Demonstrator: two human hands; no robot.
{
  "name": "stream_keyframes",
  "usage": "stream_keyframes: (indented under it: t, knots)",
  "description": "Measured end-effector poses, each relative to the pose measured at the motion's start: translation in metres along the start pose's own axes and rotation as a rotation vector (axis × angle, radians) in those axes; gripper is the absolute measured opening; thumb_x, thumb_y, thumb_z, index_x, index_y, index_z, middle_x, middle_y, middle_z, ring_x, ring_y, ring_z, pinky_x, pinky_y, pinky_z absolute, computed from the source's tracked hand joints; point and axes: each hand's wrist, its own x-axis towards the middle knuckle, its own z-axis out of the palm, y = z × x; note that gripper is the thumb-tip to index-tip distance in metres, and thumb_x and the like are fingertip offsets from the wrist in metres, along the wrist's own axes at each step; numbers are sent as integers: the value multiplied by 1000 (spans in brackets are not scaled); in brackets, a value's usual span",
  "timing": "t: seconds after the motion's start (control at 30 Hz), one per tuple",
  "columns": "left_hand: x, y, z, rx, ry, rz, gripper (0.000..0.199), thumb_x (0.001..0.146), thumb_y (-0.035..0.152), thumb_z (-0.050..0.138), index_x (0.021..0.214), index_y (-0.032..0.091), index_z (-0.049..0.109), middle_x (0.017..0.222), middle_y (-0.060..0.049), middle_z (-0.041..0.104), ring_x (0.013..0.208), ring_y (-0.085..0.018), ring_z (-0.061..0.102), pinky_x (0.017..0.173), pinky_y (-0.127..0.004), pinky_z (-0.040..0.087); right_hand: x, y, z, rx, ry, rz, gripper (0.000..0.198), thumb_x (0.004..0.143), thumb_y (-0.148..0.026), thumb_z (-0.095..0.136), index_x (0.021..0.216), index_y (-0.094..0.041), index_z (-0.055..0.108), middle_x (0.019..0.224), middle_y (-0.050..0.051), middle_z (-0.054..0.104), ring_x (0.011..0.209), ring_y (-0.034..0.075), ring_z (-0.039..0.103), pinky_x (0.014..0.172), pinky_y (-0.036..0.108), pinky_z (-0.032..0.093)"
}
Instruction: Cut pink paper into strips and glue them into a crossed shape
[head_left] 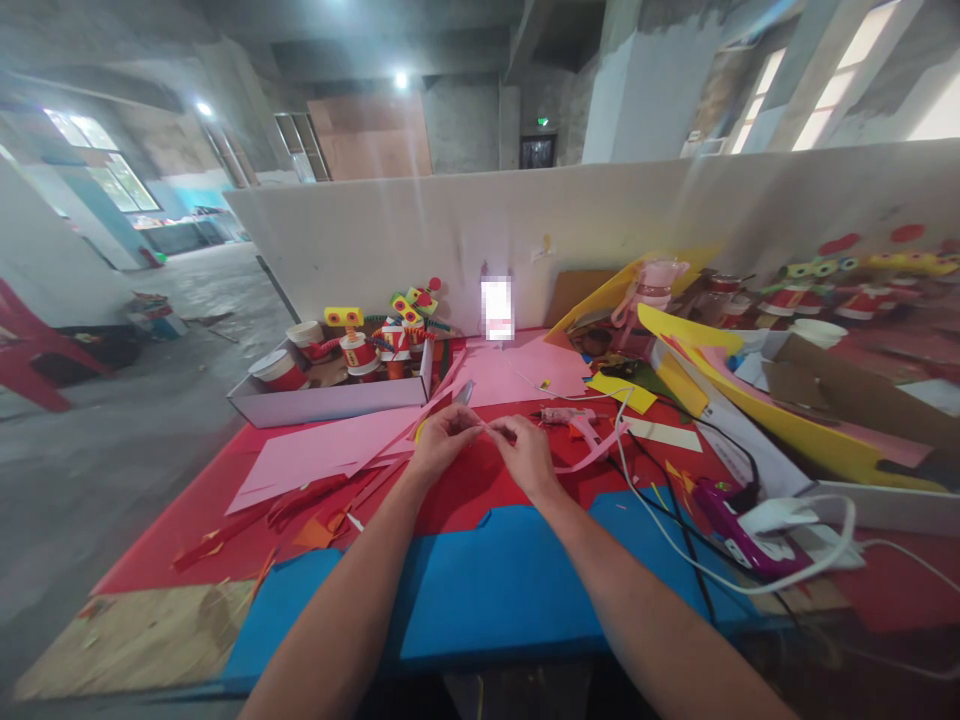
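Note:
My left hand [444, 438] and my right hand [527, 452] meet over the middle of the red tabletop. Each has thumb and fingertips pinched together. Between the fingertips is something small and pale that I cannot make out. A grey blade-like tip [465, 392] shows just behind my left hand; the rest of it is hidden. Right of my right hand lies a pink glue gun [581, 420], with a curved pink paper strip [581, 462] beside it. Pink paper sheets [319, 450] spread to the left of my hands.
A shallow box [330, 402] with paper-cup figures stands at the back left. Blue sheet [495, 590] covers the front edge. On the right are a purple power strip [739, 530], loose cables and a box [862, 500] of yellow sheets. A bright phone [496, 308] stands behind.

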Motion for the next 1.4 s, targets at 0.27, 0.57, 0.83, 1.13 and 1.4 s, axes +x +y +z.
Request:
stream_keyframes:
  t: [0.27, 0.57, 0.83, 1.13, 1.4]
  knots:
    - [0, 1, -2, 55, -7, -4, 21, 77, 36, 70, 76, 16, 64, 65, -1, 63, 60, -12, 56, 62, -25, 43, 0, -4, -1, 7, 15, -11, 16, 89, -28, 61, 81, -20, 72, 78, 6, 70, 73, 19, 65, 70, 29, 48]
    - [2, 0, -1, 12, -32, 1, 20, 79, 35, 68, 77, 17, 62, 65, -1, 61, 62, -13, 56, 64, -26, 44, 0, -5, -2, 34, 2, -4, 20, 90, -34, 61, 79, -21, 72, 78, 5, 71, 73, 19, 64, 69, 28, 47]
    - [0, 7, 3, -48, -14, -23, 27, 77, 42, 70, 81, 17, 63, 65, 0, 62, 60, -12, 56, 63, -26, 46, 0, -2, -2, -25, 26, 4, 25, 90, -34, 59, 71, -21, 67, 70, 3, 66, 66, 17, 60, 65, 27, 43]
    - [-3, 9, 7, 87, 34, -78, 26, 74, 40, 73, 83, 16, 75, 59, -1, 61, 54, -11, 50, 51, -23, 38, -1, 0, 0, -135, 47, -7, 25, 91, -31, 57, 69, -21, 64, 70, 3, 64, 66, 17, 58, 66, 28, 42]
    - [0, -3, 5, 114, 55, -48, 21, 74, 37, 70, 78, 17, 75, 58, 0, 61, 53, -12, 50, 51, -23, 38, 0, 3, 2, -122, 21, -27, 27, 93, -36, 55, 72, -22, 65, 73, 4, 65, 69, 18, 60, 67, 28, 44]
